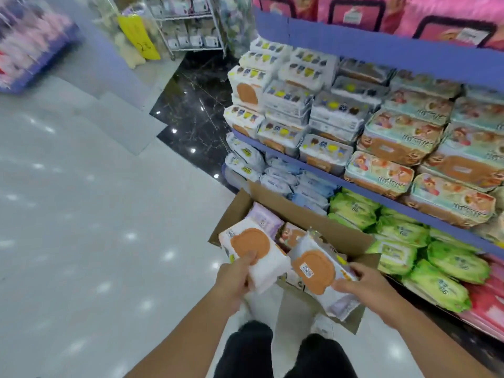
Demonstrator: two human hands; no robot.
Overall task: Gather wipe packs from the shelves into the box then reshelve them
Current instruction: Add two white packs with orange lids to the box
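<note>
Left hand [240,279] grips left pack [249,242], right hand [362,285] grips right pack [313,271], over box [294,211]. Shelf [321,172] lies up-right, probably nearer right hand.

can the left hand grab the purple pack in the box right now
Probably not yet: the left hand is full, gripping an orange-lidded pack. The purple pack itself lies uncovered in the open box, so a freed hand could likely reach it.

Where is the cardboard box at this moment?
Head view, lower centre: the cardboard box sits on the floor, directly left of the green wipe packs.
</note>
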